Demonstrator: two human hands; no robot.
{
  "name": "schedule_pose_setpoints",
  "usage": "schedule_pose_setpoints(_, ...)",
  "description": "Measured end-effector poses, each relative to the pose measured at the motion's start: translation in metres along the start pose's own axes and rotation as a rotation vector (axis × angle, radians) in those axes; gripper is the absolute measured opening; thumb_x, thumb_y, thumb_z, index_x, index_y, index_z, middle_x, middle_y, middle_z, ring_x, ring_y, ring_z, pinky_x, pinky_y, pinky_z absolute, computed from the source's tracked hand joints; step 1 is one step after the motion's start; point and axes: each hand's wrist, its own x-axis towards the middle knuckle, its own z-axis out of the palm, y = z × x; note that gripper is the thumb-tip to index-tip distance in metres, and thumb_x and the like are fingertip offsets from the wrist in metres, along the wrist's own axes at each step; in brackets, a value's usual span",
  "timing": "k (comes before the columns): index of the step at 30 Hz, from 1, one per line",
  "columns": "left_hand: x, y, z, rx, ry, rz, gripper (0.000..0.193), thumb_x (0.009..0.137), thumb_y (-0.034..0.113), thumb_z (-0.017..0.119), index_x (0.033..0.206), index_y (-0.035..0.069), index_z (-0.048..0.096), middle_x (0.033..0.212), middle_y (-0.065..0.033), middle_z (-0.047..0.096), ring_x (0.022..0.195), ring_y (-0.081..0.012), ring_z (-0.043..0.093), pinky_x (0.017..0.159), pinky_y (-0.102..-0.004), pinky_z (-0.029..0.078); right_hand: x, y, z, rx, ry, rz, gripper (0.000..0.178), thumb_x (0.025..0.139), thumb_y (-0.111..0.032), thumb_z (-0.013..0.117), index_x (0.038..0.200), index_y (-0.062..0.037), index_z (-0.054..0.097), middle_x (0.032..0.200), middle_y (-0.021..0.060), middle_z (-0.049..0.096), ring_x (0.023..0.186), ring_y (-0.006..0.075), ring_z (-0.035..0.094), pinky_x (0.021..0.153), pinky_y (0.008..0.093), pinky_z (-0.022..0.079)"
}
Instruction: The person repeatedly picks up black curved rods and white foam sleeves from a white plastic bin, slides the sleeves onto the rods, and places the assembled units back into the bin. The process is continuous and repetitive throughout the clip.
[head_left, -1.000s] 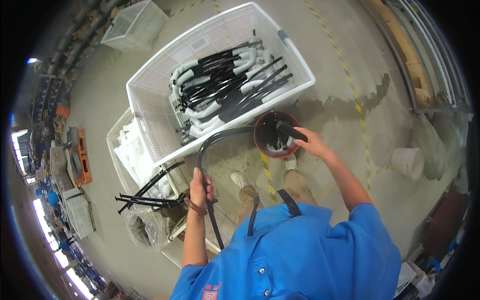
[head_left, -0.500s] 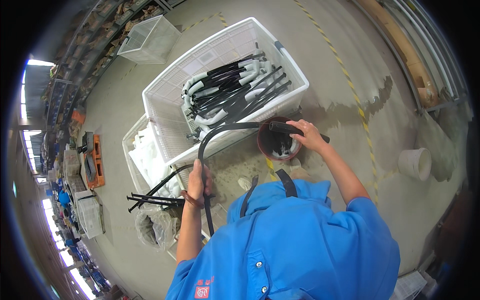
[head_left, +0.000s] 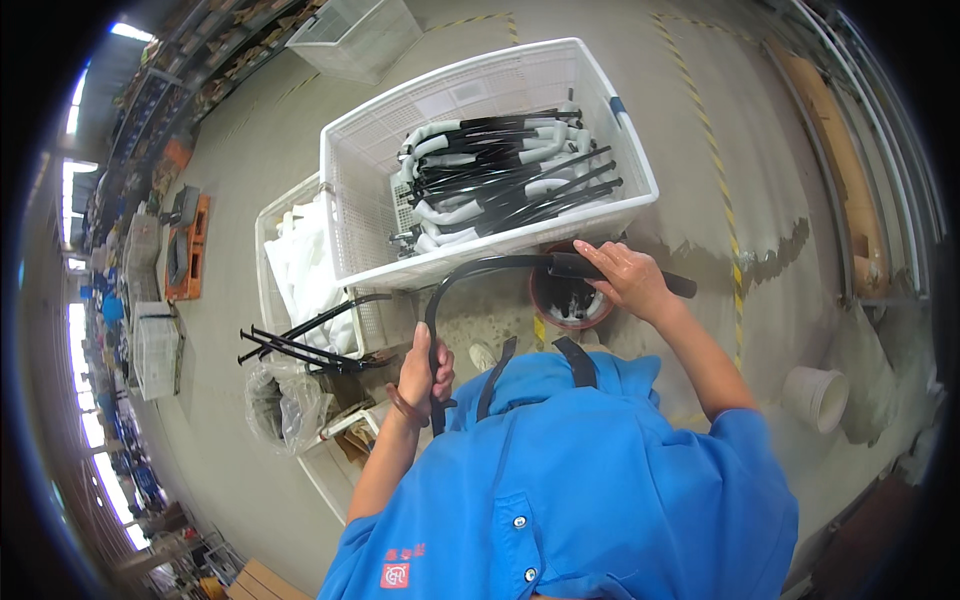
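I'm gripping a bent tube (head_left: 490, 263) with the left hand (head_left: 428, 372). The right hand (head_left: 628, 280) is grasping its black sleeve (head_left: 682, 287) near the bucket (head_left: 537, 300).

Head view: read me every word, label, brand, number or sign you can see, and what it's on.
Blue shirt: small red characters above a red square emblem on the left chest; too small and blurred to quote.
White crate: a pale rectangular patch on the far wall; I can't make out any text.
Floor tape: yellow-and-black stripes, no words that I can see.
Nothing else is legible.
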Motion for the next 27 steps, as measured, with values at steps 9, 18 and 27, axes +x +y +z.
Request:
schedule_pose_setpoints(9,-0.031,-0.028,-0.01,-0.135,0.008,0.059,0.058,0.098,0.065,0.031,0.078,0.011,0.04,0.055,-0.0001,0.037,0.037,-0.0093,0.031,0.035,-0.0249,0.026,0.053,-0.006,-0.042,0.794,-0.611,0.074,0.05,0.094,-0.027,0.062,0.139,-0.007,0.049,0.121,0.0135,0.065,0.102,0.0255,0.064,0.094,0.0356,0.047)
schedule_pose_setpoints(18,-0.035,-0.036,-0.014,-0.173,-0.008,0.075,0.058,0.099,0.064,0.032,0.078,0.011,0.041,0.054,0.0006,0.037,0.036,-0.0083,0.031,0.034,-0.0238,0.027,0.073,0.021,-0.03,1.334,-1.139,0.327,0.057,0.092,-0.041,0.063,0.132,-0.0021,0.053,0.066,-0.0021,0.05,0.047,0.0043,0.044,0.044,0.0213,0.034)
schedule_pose_setpoints(27,-0.036,-0.036,-0.02,-0.225,0.012,0.078,0.059,0.098,0.065,0.032,0.076,0.012,0.041,0.053,0.001,0.037,0.035,-0.0085,0.03,0.033,-0.0236,0.026,0.066,0.014,-0.013,1.309,-1.028,0.238,0.043,0.095,-0.032,0.062,0.125,-0.0014,0.056,0.067,-0.001,0.052,0.05,0.004,0.046,0.049,0.0202,0.038)
